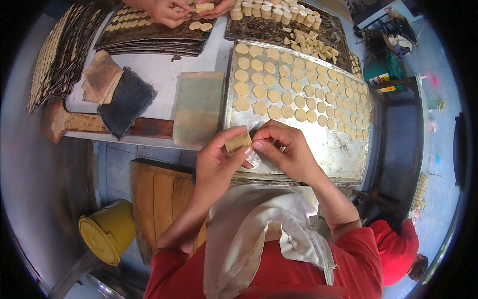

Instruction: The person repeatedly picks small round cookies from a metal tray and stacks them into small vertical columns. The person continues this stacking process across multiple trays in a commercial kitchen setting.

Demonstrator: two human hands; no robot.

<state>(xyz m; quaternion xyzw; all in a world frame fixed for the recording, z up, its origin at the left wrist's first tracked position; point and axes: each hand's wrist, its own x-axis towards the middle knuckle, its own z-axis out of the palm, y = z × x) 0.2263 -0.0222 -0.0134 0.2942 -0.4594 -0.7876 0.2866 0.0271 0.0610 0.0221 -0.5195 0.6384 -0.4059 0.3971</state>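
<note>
A short stack of thin round dough discs point(238, 142) lies sideways in my left hand point(220, 157), between the thumb and curled fingers. My right hand point(285, 149) touches the near end of that stack with thumb and forefinger pinched together; whether a disc is between them I cannot tell. Both hands are above the front left part of a metal baking tray point(317, 157). Rows of flat dough rounds point(286, 98) cover the tray's far and right portions, some with uneven edges. Bare metal shows nearest me.
Another person's hands point(168, 11) hold a dough stack over a dark tray point(149, 37). Stacked discs point(276, 14) and dough scraps point(313, 45) occupy another dark tray. Left are a folded cloth point(199, 108), a dark cloth point(127, 101) and piled trays point(67, 56). A yellow bucket point(108, 231) stands below.
</note>
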